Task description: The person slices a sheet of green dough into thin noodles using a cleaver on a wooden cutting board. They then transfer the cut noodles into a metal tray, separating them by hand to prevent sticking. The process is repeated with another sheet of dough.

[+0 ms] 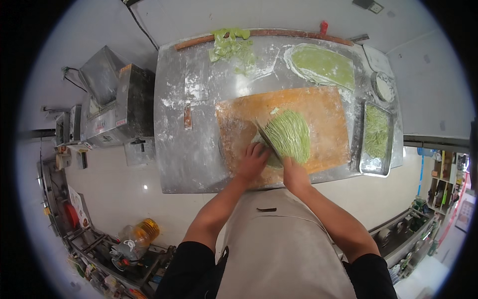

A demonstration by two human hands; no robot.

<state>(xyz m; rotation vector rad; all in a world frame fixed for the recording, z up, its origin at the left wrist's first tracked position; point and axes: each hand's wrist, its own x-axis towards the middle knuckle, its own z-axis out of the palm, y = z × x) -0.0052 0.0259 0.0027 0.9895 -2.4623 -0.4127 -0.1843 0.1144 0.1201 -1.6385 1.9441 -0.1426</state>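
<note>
On a floured wooden board (328,127) my right hand (295,175) is closed around the handle of a knife (269,142), its blade pointing away from me and to the left. My left hand (255,160) lies just left of the blade, fingers on a piece of green dough (275,161) that it partly hides. Thin green noodles (290,134) lie cut in a heap against the blade's right side. Beyond the board rests a large floured green dough sheet (323,64). More green noodles (376,130) fill part of a metal tray (375,172) at the right.
The metal table (183,160) is dusted with flour. A long rolling pin (298,33) lies along its back edge, near crumpled green dough scraps (233,50). A wooden-handled scraper (188,116) is at the left, a round container of flour (384,86) at the right. A metal machine (127,104) stands beyond the left edge.
</note>
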